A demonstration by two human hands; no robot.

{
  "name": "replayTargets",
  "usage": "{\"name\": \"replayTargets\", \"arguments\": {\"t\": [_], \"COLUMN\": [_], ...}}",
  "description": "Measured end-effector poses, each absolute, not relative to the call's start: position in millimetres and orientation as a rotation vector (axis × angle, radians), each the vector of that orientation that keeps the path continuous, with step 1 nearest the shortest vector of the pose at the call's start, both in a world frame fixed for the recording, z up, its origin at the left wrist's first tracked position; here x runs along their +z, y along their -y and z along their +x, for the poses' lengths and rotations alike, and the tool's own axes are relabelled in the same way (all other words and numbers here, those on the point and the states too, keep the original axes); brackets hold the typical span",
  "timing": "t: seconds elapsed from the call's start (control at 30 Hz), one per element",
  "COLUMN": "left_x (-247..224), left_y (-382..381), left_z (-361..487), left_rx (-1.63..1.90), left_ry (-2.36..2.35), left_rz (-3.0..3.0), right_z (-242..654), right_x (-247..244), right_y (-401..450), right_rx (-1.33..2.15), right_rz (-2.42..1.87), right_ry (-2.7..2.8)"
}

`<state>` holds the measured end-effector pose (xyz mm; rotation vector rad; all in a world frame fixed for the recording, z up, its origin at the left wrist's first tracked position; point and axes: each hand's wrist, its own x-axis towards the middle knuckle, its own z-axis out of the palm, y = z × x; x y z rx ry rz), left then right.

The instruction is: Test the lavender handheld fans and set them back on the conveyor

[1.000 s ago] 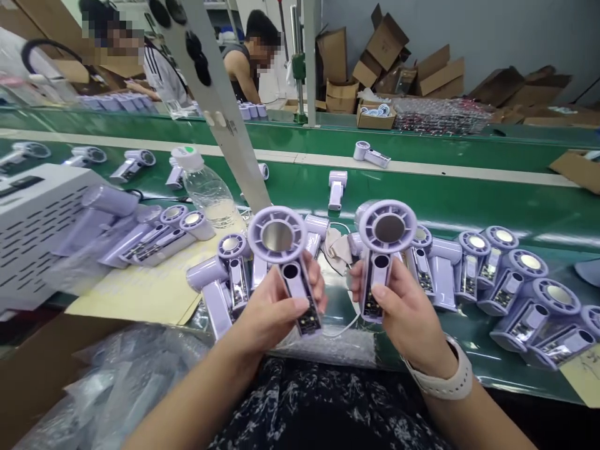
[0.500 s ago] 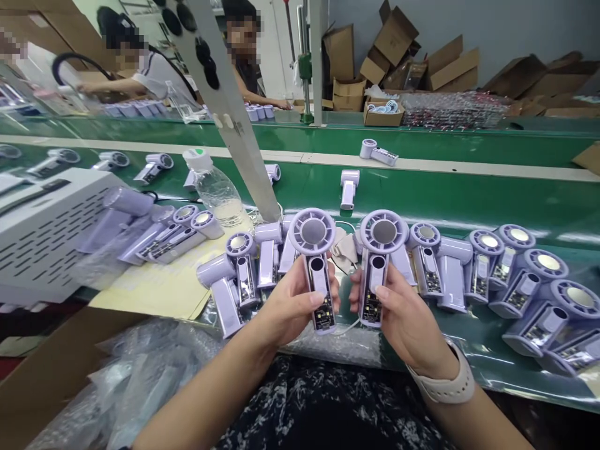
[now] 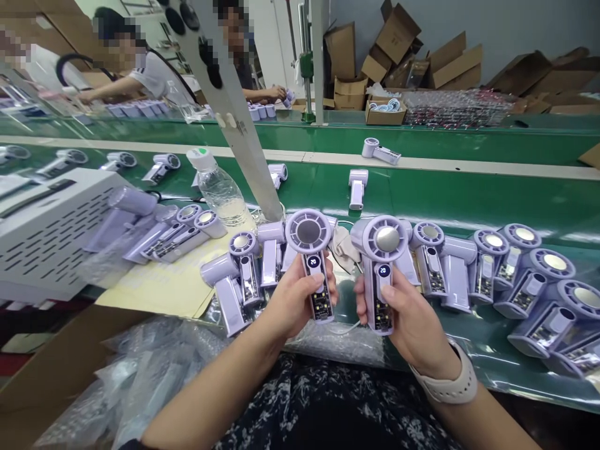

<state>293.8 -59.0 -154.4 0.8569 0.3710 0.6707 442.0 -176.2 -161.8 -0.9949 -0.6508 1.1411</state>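
Note:
Upright in my left hand (image 3: 300,294) is a lilac handheld fan (image 3: 320,306), my thumb on its front button. A second lilac fan (image 3: 380,315) is gripped in my right hand (image 3: 410,312), thumb also on the front; its head tilts to the right. Both small round displays are lit and read 20, and circuit boards show below them. The two fans stand side by side, apart. More lilac fans lie to the left (image 3: 227,306) and to the right (image 3: 429,269) of my hands.
A clear bottle (image 3: 218,187) and a white vented box (image 3: 51,231) stand at left, near a metal post (image 3: 239,119). Fans ride on the green belt (image 3: 319,187). Bubble wrap (image 3: 154,375) fills a carton at lower left. People work across the belt.
Both displays have lit up with 20. The right fan has turned, showing more of its side. Fans on the belt have shifted slightly right, and a person across now holds a lilac part.

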Motion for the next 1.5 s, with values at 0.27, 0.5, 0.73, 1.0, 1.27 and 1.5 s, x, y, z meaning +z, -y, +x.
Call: {"name": "replayTargets", "arguments": {"t": [0.27,0.5,0.73,1.0,1.27,1.5], "left_x": [-154.2,-153.9,-154.8,-156.2,-160.6,-165.9], "left_y": [60.7,58.1,60.8,59.9,60.1,63.8], "left_z": [289.1,292.4,291.6,294.0,301.6,305.3], "left_rx": [0.608,0.585,0.622,0.608,0.640,0.653], "left_ry": [-0.328,-0.316,-0.330,-0.357,-0.451,-0.607], "left_rz": [0.969,0.986,0.939,0.902,0.868,1.016], "right_z": [441.1,439.0,441.1,443.7,439.8,437.0], "right_x": [-157.2,-156.9,-164.8,-167.1,-167.9,-165.7], "right_y": [180.5,174.9,177.4,178.7,179.6,174.8], "right_rx": [1.139,1.112,1.143,1.131,1.194,1.138], "right_rz": [-1.004,-1.020,-0.966,-0.966,-0.919,-0.946], "right_ry": [0.738,0.617,0.683,0.651,0.568,0.473]}}
